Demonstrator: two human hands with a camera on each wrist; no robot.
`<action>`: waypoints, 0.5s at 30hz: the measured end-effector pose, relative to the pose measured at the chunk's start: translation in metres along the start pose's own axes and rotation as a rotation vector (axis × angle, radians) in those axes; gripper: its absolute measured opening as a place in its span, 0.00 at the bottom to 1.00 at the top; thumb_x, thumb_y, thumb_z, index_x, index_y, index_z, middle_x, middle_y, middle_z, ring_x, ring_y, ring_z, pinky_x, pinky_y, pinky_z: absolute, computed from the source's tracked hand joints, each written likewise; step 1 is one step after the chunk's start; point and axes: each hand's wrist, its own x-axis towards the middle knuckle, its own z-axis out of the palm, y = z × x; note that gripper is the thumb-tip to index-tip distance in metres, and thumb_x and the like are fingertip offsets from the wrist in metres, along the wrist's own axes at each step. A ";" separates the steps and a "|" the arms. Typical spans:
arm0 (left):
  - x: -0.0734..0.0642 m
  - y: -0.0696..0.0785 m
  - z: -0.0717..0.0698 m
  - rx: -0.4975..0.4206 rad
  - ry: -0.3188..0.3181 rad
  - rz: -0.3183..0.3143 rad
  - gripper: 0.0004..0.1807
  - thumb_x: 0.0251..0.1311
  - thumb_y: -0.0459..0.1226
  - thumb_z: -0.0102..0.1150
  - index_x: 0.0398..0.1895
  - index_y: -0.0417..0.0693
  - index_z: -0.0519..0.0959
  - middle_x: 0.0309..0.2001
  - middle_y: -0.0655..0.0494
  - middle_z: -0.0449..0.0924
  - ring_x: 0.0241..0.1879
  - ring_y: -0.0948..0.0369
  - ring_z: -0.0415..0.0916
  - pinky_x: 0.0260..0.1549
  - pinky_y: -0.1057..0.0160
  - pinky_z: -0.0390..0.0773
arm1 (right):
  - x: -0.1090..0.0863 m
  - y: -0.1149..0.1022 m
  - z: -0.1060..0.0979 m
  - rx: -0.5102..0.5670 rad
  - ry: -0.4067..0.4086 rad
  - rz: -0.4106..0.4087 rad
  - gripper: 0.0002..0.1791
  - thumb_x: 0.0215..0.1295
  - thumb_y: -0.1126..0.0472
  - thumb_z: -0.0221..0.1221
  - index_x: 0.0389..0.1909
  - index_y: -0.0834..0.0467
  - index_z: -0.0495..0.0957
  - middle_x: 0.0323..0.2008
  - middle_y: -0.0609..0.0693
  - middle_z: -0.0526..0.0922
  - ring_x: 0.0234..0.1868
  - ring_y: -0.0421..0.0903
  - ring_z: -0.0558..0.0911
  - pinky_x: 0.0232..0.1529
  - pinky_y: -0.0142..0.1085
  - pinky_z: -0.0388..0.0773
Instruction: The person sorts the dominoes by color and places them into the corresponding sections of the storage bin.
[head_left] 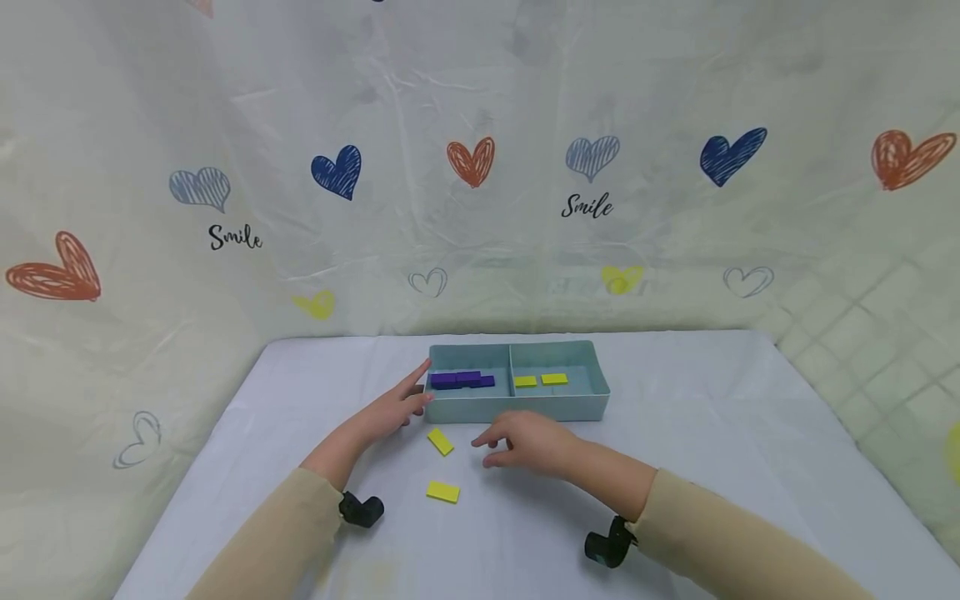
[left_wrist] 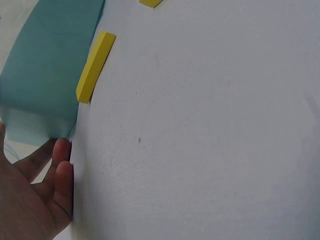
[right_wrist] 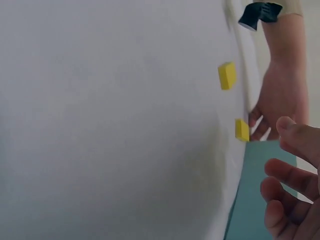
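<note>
A teal two-compartment box [head_left: 517, 408] stands toward the back of the table. Purple blocks [head_left: 457, 380] lie in its left compartment, and two yellow blocks [head_left: 554, 379] in the right one. At the box's left end is my left hand [head_left: 386, 412], index finger stretched along that side and the other fingers by the front corner. My right hand [head_left: 536, 443] hovers before the box's front wall, thumb and fingers apart and loosely bent, holding nothing. To its left one yellow block [head_left: 440, 442] lies near the box, with another yellow block [head_left: 443, 492] closer to me.
A white cloth [head_left: 480, 550] covers the table. Behind it hangs a pale curtain [head_left: 517, 242] printed with hearts and the word Smile. Each wrist carries a small black camera [head_left: 609, 543].
</note>
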 end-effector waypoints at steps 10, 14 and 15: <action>-0.001 -0.001 -0.001 -0.001 -0.005 0.022 0.38 0.71 0.58 0.47 0.78 0.81 0.43 0.74 0.46 0.60 0.56 0.54 0.74 0.57 0.46 0.73 | 0.019 -0.021 0.021 -0.039 -0.064 -0.067 0.20 0.59 0.49 0.70 0.53 0.43 0.85 0.30 0.33 0.76 0.31 0.34 0.73 0.34 0.26 0.74; -0.001 -0.001 -0.001 -0.003 -0.006 0.029 0.37 0.71 0.56 0.48 0.78 0.81 0.43 0.73 0.46 0.61 0.55 0.54 0.74 0.57 0.47 0.73 | 0.027 -0.025 0.029 -0.072 -0.081 -0.097 0.19 0.59 0.49 0.70 0.52 0.42 0.86 0.30 0.33 0.76 0.31 0.33 0.73 0.35 0.25 0.73; -0.001 -0.001 -0.001 -0.005 -0.008 0.029 0.37 0.71 0.56 0.48 0.78 0.81 0.43 0.73 0.46 0.61 0.56 0.54 0.74 0.57 0.47 0.73 | 0.028 -0.026 0.031 -0.079 -0.085 -0.104 0.18 0.59 0.49 0.70 0.52 0.42 0.86 0.30 0.33 0.75 0.31 0.33 0.73 0.35 0.25 0.72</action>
